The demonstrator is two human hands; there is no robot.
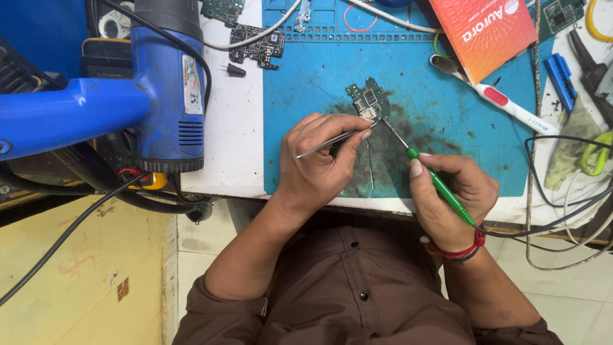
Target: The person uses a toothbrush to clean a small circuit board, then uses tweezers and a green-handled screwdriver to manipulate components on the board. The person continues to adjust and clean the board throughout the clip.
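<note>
A small green circuit board [368, 99] lies on the blue work mat [440, 102]. My left hand [319, 160] grips metal tweezers [324, 145] whose tips reach the board's lower edge. My right hand [450, 191] holds a green-handled soldering iron [440, 182]; its thin metal tip points up-left and touches the board beside the tweezers. A thin strand of solder wire [370, 169] hangs down the mat between my hands. The mat under the board is stained dark.
A blue hot air gun [163, 83] sits at the left on the white bench, its cable running down. A dark circuit board [257, 45], an orange booklet [488, 32], a white-and-red toothbrush [504, 102], a blue tool [562, 73], pliers [590, 70] and tangled cables [562, 191] lie around.
</note>
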